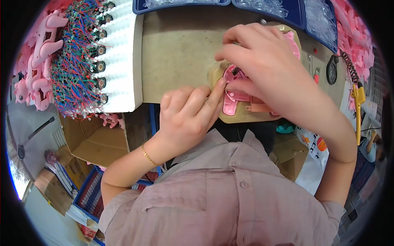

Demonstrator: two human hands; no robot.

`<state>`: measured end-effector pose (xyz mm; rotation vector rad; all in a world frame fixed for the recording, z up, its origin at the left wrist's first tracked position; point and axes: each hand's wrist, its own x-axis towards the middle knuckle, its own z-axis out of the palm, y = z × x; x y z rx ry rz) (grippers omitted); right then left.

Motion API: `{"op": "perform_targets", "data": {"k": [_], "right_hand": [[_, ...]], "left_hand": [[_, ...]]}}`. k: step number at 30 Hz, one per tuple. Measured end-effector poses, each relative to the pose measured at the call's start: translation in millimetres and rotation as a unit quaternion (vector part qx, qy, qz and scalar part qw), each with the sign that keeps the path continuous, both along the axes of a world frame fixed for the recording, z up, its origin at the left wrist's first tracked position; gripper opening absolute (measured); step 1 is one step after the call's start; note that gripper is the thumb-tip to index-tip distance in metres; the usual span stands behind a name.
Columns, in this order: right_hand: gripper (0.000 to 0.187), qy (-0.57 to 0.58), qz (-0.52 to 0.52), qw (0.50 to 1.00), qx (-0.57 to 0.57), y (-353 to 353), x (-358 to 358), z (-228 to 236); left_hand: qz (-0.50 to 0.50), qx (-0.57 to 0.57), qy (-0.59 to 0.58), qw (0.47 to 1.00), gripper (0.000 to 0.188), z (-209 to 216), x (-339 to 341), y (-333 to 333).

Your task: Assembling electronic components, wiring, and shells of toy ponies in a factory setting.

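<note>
A pink plastic toy shell half [230, 107] lies open on a tan fixture block [242, 118], its ribs and posts facing up. My left hand [186, 108] is at the shell's left edge, index finger stretched onto it and the other fingers curled; its thumb is hidden. Over the shell arches my right hand [258, 53], fingers bent and thumb low near the shell's inside. Its fingertips are partly hidden, so what they hold cannot be made out. A small dark part [235, 71] sits in the shell. A pink curved piece [292, 44] shows beyond the right hand.
On the left, a white foam tray [127, 61] bears rows of round speakers with red, blue and green wires [78, 61]. Blue bins [262, 9] of clear plastic parts line the back. A yellow-handled electric screwdriver [358, 96] hangs at right. Pink toy bodies [43, 61] pile at far left.
</note>
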<state>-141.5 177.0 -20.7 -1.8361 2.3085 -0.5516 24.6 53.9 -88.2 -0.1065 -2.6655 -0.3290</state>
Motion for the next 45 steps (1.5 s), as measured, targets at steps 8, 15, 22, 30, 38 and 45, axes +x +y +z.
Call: {"op": "perform_targets", "data": {"k": [8, 15, 22, 30, 38, 45], "right_hand": [[0.031, 0.012, 0.118, 0.984, 0.137, -16.2, -19.8, -7.6], [0.03, -0.023, 0.059, 0.996, 0.058, 1.1, -23.3, -1.9], [0.018, -0.234, -0.223, 0.946, -0.02, 86.8, -15.5, 34.9], [0.01, -0.326, -0.195, 0.925, -0.013, 95.4, -11.7, 23.2], [0.011, -0.279, -0.134, 0.951, -0.021, 113.3, 47.2, 17.4], [0.011, -0.29, -0.294, 0.867, -0.28, 48.1, -10.2, 7.0]], "left_hand": [[-0.094, -0.131, -0.048, 0.986, 0.052, 18.9, -4.2, -5.6], [-0.125, -0.012, -0.068, 0.99, 0.051, 14.4, -11.0, -15.5], [-0.049, -0.013, -0.124, 0.991, 0.042, 47.8, -12.3, -4.1], [-0.066, 0.182, -0.134, 0.972, 0.007, 59.0, -104.8, 6.9], [-0.032, 0.707, -0.24, 0.665, 0.013, 48.2, -96.8, 10.6], [-0.01, 0.528, -0.169, 0.832, 0.017, 62.2, -100.3, 27.0]]}}
